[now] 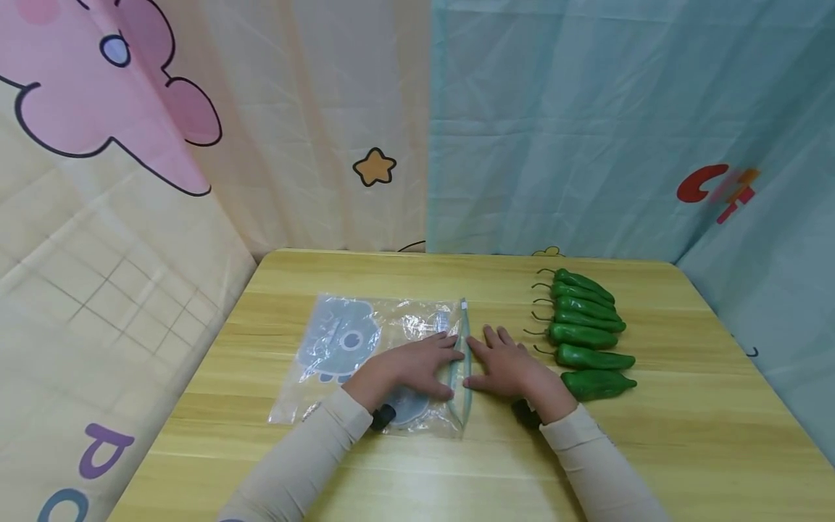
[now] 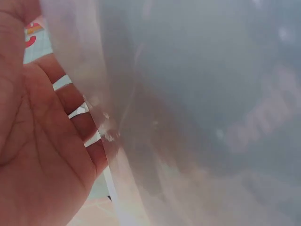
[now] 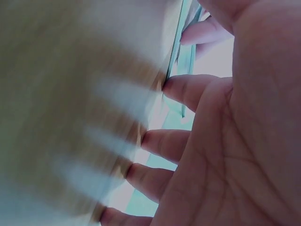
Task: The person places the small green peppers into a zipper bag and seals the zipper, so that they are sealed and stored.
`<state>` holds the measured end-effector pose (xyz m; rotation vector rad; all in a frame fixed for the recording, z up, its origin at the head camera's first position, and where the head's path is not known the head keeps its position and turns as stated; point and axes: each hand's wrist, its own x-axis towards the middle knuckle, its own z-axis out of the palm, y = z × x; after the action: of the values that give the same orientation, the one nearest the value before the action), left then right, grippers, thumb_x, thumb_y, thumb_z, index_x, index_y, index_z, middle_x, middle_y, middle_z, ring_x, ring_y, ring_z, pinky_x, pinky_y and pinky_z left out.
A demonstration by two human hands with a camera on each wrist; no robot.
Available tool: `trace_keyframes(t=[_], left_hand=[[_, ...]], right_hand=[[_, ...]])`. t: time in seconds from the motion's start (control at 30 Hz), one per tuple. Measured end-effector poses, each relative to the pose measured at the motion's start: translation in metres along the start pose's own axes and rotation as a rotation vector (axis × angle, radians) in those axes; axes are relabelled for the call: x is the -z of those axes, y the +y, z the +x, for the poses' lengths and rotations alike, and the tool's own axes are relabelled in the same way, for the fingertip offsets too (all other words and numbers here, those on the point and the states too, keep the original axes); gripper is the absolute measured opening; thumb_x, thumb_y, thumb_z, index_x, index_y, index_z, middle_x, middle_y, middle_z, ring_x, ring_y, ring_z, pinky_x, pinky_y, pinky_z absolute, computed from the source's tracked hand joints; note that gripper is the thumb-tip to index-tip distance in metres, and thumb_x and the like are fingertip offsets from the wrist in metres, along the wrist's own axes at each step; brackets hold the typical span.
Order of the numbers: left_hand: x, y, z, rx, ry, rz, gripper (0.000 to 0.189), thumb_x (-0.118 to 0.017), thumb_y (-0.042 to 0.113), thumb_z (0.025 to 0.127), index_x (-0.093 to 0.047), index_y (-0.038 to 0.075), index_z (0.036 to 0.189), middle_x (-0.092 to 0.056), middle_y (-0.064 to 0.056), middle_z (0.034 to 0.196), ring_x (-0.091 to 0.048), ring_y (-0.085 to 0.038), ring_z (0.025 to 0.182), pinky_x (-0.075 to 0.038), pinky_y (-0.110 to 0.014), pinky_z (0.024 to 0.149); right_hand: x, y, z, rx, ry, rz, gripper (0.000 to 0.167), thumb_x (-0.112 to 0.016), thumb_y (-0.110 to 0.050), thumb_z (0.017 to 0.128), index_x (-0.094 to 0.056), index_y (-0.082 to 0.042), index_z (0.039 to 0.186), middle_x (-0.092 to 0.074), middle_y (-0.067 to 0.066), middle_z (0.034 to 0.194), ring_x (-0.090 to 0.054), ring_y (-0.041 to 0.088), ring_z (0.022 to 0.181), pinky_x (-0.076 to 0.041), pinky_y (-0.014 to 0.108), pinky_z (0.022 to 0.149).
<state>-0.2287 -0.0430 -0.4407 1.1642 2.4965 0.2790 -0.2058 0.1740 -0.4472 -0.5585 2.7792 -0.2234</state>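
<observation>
Wood-grain surface, clear printed zip bag lying flat, mouth parted, left grip and right grip touching either side, fingers outstretched, green peppers near the right.

Soft light leaves glare on the plastic bag and surface; both wrist views look hazy, partly blurred.

The clear plastic bag lies flat on the table, printed in grey-blue. Its greenish mouth faces right, slightly parted.
</observation>
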Motion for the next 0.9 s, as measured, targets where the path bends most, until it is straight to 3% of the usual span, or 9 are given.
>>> trace_keyframes(t=[0.4,0.9], left_hand=[[0.0035,-0.0044,-0.0008,-0.035,-0.013,-0.017,0.067,-0.062,0.035,0.087,-0.047,0.012,0.147,-0.024,-0.009,0.162,-0.016,-0.028,0.149,-0.021,-0.038,0.119],[0.0026,0.0023,0.0019,-0.001,-0.024,0.012,0.068,-0.068,0.034,0.085,-0.048,0.017,0.148,-0.024,-0.007,0.162,-0.015,-0.03,0.149,-0.022,-0.041,0.119]], right_hand=[[0.0003,0.0011,0.0003,-0.005,-0.011,0.019,0.084,-0.059,-0.06,0.091,-0.034,-0.011,0.155,-0.018,0.027,0.159,-0.014,0.052,0.143,-0.028,0.075,0.102],[0.0031,-0.0003,-0.001,-0.006,-0.015,0.038,0.083,-0.058,-0.061,0.091,-0.035,-0.011,0.154,-0.019,0.027,0.159,-0.013,0.053,0.143,-0.026,0.076,0.102]])
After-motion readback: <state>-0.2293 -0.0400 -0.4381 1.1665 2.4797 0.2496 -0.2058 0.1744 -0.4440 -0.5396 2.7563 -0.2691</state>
